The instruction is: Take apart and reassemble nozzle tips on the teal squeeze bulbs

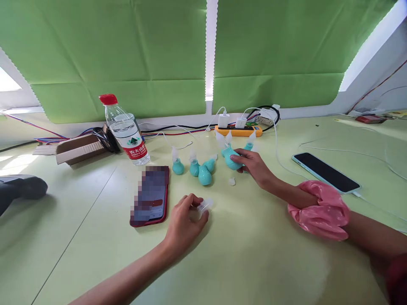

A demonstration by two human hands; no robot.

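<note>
My left hand (186,218) rests on the pale green table (95,237), fingers curled round a small clear plastic cap (205,206). My right hand (252,166) reaches further out and grips a teal rubber bulb (231,160) with a clear nozzle. A pink scrunchie (319,210) sits on my right wrist. Several more teal bulbs with clear tips lie between the hands: one (177,166) at the left, two (203,173) touching in the middle, another (249,145) behind my right hand. A loose clear cap (232,181) lies by my right wrist.
A red-cased phone (150,197) lies left of my left hand. A water bottle (125,131) and a cardboard box (79,149) stand at the back left. An orange power strip (238,130) with chargers sits by the wall. A second phone (325,171) charges at the right.
</note>
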